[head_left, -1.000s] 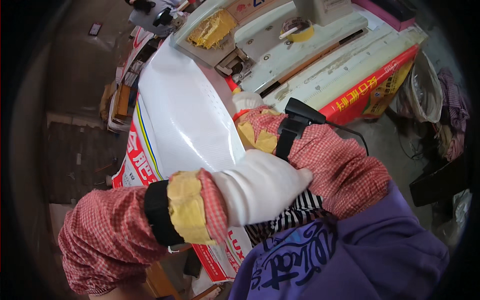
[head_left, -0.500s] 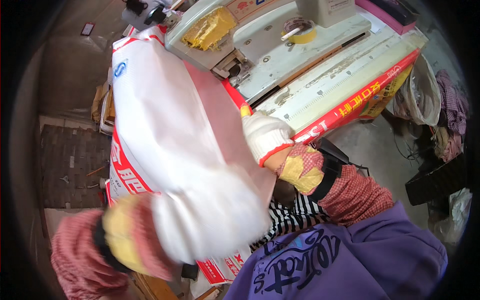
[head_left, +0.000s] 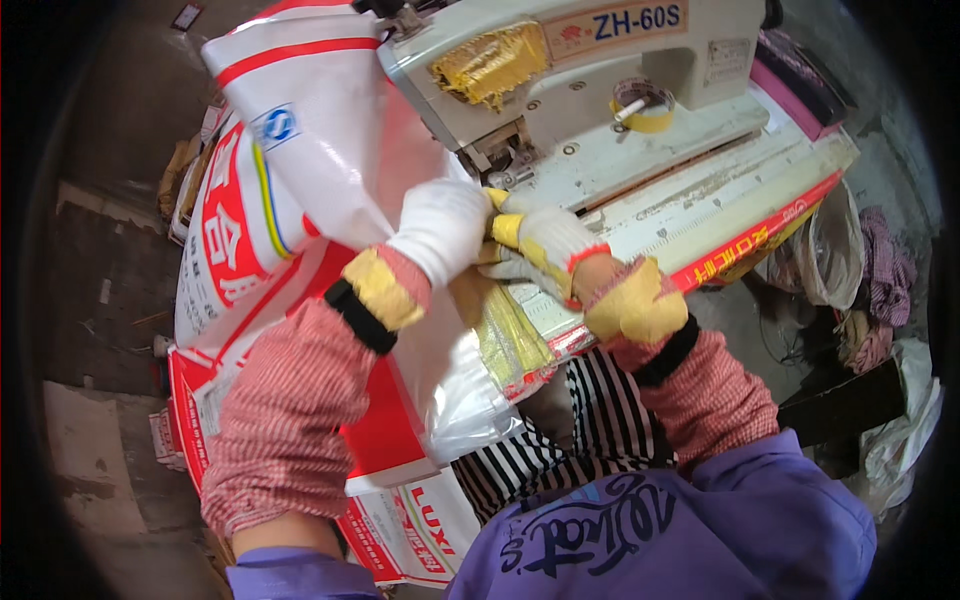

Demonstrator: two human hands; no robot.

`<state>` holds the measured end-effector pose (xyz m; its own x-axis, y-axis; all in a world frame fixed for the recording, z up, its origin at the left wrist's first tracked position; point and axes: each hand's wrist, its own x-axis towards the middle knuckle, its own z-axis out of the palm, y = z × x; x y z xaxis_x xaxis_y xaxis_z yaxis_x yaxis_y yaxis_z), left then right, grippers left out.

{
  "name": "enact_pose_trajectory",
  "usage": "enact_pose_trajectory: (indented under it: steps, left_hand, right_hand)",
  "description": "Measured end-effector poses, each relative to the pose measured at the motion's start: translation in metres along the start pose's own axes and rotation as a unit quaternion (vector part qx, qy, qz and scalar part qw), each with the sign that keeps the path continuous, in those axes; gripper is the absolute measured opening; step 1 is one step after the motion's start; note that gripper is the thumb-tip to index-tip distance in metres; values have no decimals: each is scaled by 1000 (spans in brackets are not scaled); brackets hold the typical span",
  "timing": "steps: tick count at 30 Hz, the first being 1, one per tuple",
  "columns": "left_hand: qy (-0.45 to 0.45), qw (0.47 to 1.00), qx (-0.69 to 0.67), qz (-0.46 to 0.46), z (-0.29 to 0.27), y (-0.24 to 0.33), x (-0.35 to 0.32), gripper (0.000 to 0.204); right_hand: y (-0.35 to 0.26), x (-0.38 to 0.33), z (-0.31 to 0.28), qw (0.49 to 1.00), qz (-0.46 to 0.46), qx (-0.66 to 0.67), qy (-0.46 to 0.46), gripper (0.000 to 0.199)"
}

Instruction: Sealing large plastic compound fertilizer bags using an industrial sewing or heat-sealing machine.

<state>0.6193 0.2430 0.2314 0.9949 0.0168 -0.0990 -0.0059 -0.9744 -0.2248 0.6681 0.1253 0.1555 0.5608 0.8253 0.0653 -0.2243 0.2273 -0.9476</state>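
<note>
Spreading mostly left of both hands [head_left: 445, 228] [head_left: 550, 243], a printed sack [head_left: 325, 125].

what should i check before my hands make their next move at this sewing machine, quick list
1. Gloves on: ok, both the left hand and right hand wear one.
2. Hands well away from the head of the sewing machine: not ok, both are close in front of it.
3. Bag lying flat: not ok, it is folded and creased.
4. Grip on the bag: cannot tell, the hands hide the fingertips' contact.
5. Tape roll clear of the hands: ok, it sits apart, beyond them.
</note>
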Motion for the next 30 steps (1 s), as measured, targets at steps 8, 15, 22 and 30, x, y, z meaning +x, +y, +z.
enact_pose_trajectory:
  steps: [8, 15, 22, 30]
  left_hand:
    - [124, 974, -186, -30, 28, -60, -18, 13]
    - [162, 985, 31, -55, -80, -51, -220, 2]
    - [509, 817, 198, -182, -84, -45, -345, 51]
    - [471, 466, -552, -507, 41, -7, -412, 50]
  right_hand:
    - [-16, -10, 43, 874, -64, -481, 32, 72]
    - [1, 54, 82, 651, -85, -754, -19, 44]
    - [-11, -10, 238, 839, -27, -459, -292, 27]
    - [5, -134, 270, 747, 239, -298, -544, 44]
